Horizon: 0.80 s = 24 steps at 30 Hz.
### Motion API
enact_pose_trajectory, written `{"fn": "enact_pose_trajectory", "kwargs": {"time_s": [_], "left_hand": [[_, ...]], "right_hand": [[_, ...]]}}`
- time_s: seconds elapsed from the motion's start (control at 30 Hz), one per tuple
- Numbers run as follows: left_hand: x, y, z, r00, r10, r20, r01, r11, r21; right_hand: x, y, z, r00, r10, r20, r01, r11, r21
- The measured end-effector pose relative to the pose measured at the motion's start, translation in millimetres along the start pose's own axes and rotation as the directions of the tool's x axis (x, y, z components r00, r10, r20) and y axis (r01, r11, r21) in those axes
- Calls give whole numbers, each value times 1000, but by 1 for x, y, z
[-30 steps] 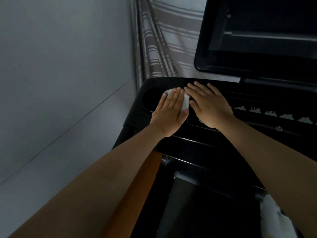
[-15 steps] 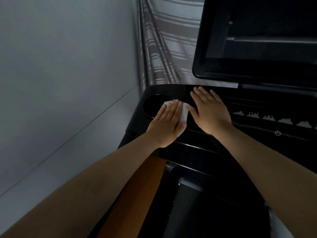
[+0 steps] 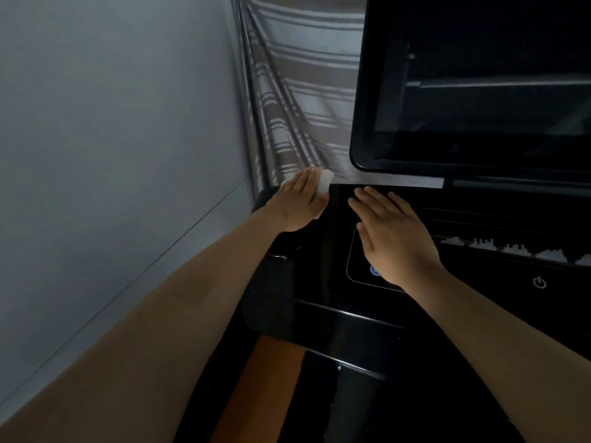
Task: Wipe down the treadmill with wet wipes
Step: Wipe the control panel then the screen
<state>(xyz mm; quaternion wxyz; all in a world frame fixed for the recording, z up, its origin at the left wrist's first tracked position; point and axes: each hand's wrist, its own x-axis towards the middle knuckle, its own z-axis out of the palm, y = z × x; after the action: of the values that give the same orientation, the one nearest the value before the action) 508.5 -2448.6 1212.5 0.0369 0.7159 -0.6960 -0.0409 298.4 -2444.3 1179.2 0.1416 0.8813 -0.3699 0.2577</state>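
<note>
Looking down along two bare forearms, both reaching forward from the bottom edge. Between them, lowest in view, an orange-brown strip (image 3: 268, 388) runs beside dark parts of the machine; detail there is too dim to read.

Above it is the treadmill console (image 3: 319, 292), glossy black with a raised front lip. Right hand (image 3: 395, 241) lies palm-down on the console over a rounded outlined panel. Its fingers are straight and slightly spread, grasping nothing. A small blue dot (image 3: 374, 270) shows at the heel of that hand, partly covered. Right of the wrist is a white power symbol (image 3: 539, 282). A row of white profile icons (image 3: 479, 244) runs from behind the hand toward the right edge.

Left hand (image 3: 299, 204) sits farther out, at the console's far left corner, with a gap of bare console between it and the right hand. Its fingers are straight and together, pressing flat on the wet wipe (image 3: 325, 182) rather than curling round it. The wipe is white and folded. It peeks out past the fingertips, right at the console's back edge. Under the left wrist is the curved rim (image 3: 281, 255) of a recess, its inside hidden.

Beyond the console a large dark screen (image 3: 479, 91) stands at right, showing only reflections. Left of it hangs a striped curtain (image 3: 297, 91) in grey and white bands. A plain grey wall (image 3: 112, 123) fills the left side.
</note>
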Motion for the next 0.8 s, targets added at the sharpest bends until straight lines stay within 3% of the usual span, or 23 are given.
{"fn": "enact_pose_trajectory", "kwargs": {"time_s": [0.2, 0.5, 0.8], "left_hand": [[12, -6, -10, 996, -64, 63, 72, 989, -129], [9, -9, -10, 995, -21, 97, 28, 997, -66], [2, -36, -22, 977, 33, 212, 33, 953, -300]], "right_hand": [[1, 0, 0, 1000, 7, -6, -7, 1000, -11], [2, 3, 1, 999, 20, 27, -19, 1000, -18], [0, 3, 1, 1000, 15, 9, -14, 1000, -24]]}}
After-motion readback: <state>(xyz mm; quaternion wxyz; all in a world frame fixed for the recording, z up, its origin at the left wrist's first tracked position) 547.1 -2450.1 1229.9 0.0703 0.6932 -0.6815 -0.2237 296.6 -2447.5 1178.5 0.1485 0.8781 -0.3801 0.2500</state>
